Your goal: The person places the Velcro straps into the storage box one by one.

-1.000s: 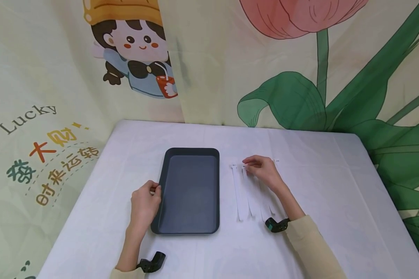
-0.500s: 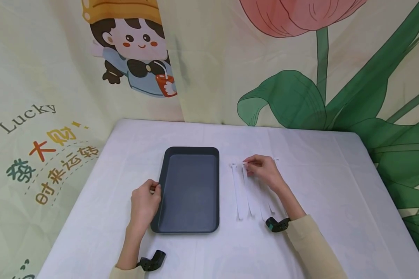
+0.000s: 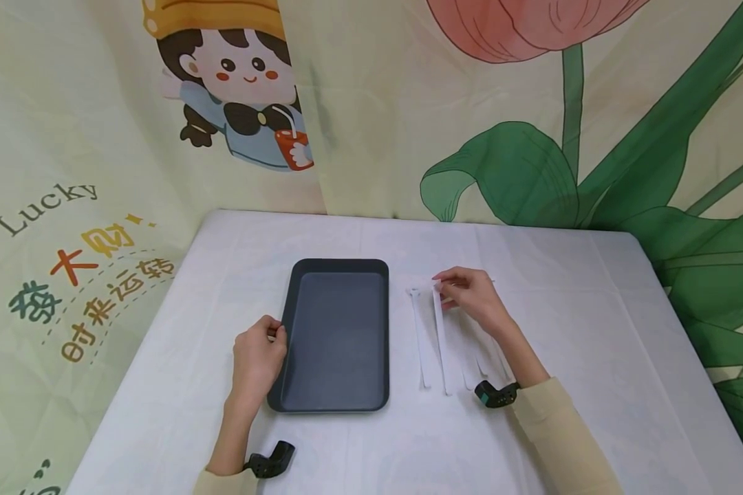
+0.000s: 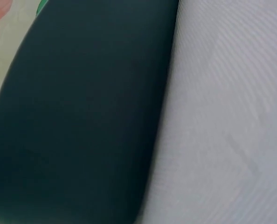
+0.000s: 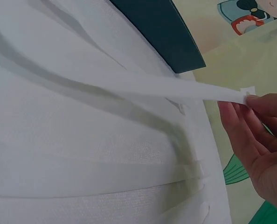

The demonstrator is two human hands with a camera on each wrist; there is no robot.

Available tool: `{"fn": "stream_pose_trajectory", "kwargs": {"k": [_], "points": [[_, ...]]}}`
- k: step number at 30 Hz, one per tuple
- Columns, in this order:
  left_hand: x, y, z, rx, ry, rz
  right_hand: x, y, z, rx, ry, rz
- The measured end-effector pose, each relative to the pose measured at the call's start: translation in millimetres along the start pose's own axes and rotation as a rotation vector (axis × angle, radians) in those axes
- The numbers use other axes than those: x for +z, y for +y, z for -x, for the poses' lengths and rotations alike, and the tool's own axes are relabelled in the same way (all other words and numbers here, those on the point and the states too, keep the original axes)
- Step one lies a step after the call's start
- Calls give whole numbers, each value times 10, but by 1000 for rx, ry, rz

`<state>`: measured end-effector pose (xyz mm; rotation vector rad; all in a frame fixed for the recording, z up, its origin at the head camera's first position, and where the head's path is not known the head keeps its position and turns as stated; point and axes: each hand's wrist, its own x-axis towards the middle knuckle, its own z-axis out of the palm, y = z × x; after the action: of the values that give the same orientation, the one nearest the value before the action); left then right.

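A dark rectangular tray [image 3: 328, 344] lies on the white-covered table. At its left rim is my left hand [image 3: 259, 357], with curled fingers gripping the edge. The left wrist view is filled by the tray's dark side wall [image 4: 82, 112]; no fingers show there. To the right of the tray, my right hand [image 3: 475, 299] pinches the far end of a thin white strip [image 3: 439, 337] between thumb and fingertips. The held strip [image 5: 166, 87] rises off the cloth in the right wrist view, casting a shadow below. Another white strip [image 3: 417, 337] lies between it and the tray.
Several more white strips, partly hidden by the right hand and forearm, lie to the right. The white tablecloth [image 3: 359, 454] covers the table up to a printed fabric backdrop [image 3: 371, 103]. Each wrist carries a black camera [image 3: 497, 394].
My right hand has lifted the far end of the pinched strip off the cloth and moved slightly away from me. The left hand and tray stay in place.
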<state>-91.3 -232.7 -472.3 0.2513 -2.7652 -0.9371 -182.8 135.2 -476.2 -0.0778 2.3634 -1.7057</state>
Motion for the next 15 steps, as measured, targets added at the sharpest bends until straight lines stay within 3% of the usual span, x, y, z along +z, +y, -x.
{"fn": "stream_pose_trajectory", "kwargs": {"k": [15], "points": [[-3,-9,-8,-23,-13,4,79,-193,7,-43,-2,-62]]}}
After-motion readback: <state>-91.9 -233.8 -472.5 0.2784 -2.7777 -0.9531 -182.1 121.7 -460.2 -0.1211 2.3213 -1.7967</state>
